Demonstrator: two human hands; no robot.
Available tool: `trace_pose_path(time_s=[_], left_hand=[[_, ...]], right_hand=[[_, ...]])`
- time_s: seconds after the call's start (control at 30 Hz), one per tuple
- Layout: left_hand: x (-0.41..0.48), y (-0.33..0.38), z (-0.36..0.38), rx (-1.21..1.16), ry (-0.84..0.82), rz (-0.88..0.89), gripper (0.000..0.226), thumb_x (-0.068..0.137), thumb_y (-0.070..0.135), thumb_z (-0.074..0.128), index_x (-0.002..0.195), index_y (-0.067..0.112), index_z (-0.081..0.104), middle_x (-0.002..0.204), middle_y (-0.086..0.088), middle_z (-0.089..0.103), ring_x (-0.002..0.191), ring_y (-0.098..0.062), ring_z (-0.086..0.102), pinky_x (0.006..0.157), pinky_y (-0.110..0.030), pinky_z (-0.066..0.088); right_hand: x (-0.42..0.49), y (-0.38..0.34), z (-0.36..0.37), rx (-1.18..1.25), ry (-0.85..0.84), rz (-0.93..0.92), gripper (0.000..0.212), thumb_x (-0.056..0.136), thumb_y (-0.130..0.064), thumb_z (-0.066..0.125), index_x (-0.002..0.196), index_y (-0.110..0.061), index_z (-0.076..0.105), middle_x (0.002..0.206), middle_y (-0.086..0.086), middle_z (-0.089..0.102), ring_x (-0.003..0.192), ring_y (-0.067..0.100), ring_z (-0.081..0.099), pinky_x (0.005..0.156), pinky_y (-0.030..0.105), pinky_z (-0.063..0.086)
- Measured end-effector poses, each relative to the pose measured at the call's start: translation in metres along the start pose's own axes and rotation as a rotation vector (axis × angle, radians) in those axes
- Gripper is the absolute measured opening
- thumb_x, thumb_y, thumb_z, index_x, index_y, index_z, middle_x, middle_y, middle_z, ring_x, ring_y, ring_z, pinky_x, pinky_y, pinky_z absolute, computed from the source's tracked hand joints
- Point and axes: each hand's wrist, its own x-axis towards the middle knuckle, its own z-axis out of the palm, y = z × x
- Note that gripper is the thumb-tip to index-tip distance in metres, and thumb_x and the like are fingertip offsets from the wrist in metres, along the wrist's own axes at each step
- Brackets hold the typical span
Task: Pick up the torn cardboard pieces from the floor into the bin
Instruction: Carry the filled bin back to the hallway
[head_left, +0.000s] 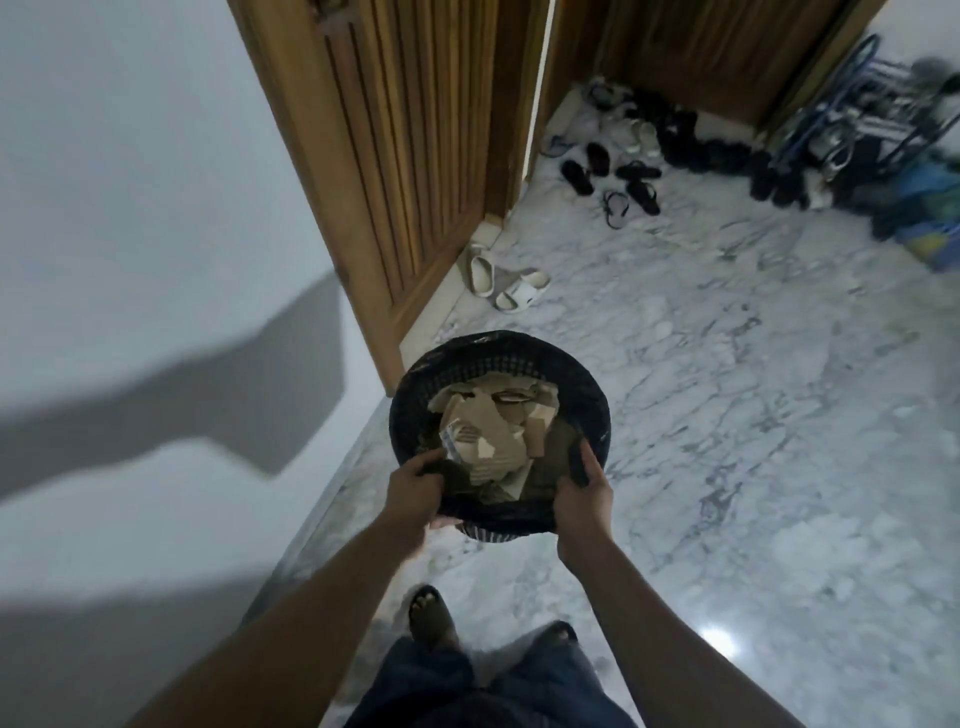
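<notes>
Wall (130, 182) at far left, wooden door (405, 156) beside it; neither is touched.

Left hand (415, 486): curled over the bin (498, 345) rim at about 8 o'clock, with the thumb inside and the fingers wrapped under the edge. The bin is gripped.

The bin is round, made of black mesh and lined with a black bag. It is seen from above at frame centre, near the foot of the door. Whether it is lifted or resting on the floor (727, 415) cannot be told for sure.

Torn cardboard pieces (498, 431): piled inside the bin, tan and overlapped, reaching well up the walls. None are seen loose on the visible marble, so the pickup is judged nearly or fully done.

Right hand (582, 493): clamped on the rim at about 4 o'clock, with the fingers inside and the palm outside.

Handling, as judged: the cardboard is light, stiff enough to be pinched by an edge, and bendable, not fragile. The loaded bin is likely light. The bag liner is probably slick, so hold is best taken over the hard rim on opposite sides, as shown. The top pieces could be tipped out if the bin is tilted.

White slippers (506, 283) at 12 o'clock of the bin, black sandals (613, 182) further off at 1 o'clock.
</notes>
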Motion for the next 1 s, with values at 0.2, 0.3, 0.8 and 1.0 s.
trace_pose_path(time_s=[0.2,0.3,0.8,1.0], left_hand=[[-0.022,0.039,0.100,0.223,-0.024,0.210,0.052,0.088,-0.002,0.040,0.119,0.031,0.066,0.106,-0.003,0.068,0.073,-0.018,0.065,0.058,-0.029,0.058],[-0.036,0.051,0.155,0.343,-0.062,0.368,0.050,0.091,-0.001,0.048,0.127,0.030,0.063,0.115,0.003,0.068,0.064,0.001,0.057,0.042,-0.007,0.041],[-0.099,0.048,0.425,0.354,-0.174,0.474,0.058,0.089,-0.002,0.048,0.138,0.030,0.054,0.098,-0.002,0.071,0.070,-0.020,0.065,0.048,-0.032,0.049],[-0.109,0.045,0.499,0.257,-0.236,0.407,0.062,0.089,-0.003,0.043,0.138,0.034,0.054,0.127,-0.010,0.061,0.104,-0.034,0.064,0.086,-0.056,0.056]], right_hand=[[0.012,-0.036,-0.053,0.160,0.127,-0.079,0.051,0.091,-0.005,0.061,0.138,-0.026,0.054,0.125,0.005,0.058,0.102,0.029,0.064,0.078,0.041,0.059],[0.022,-0.049,-0.077,0.216,0.227,-0.146,0.055,0.089,-0.006,0.062,0.140,-0.024,0.051,0.134,0.002,0.049,0.099,0.018,0.059,0.074,0.030,0.050],[0.130,-0.134,-0.289,0.423,0.370,-0.126,0.056,0.090,-0.006,0.054,0.139,-0.033,0.046,0.110,-0.001,0.063,0.090,0.024,0.066,0.073,0.051,0.061],[0.155,-0.159,-0.349,0.390,0.405,-0.194,0.061,0.087,-0.002,0.053,0.140,-0.032,0.046,0.120,-0.004,0.059,0.101,0.021,0.063,0.077,0.043,0.061]])
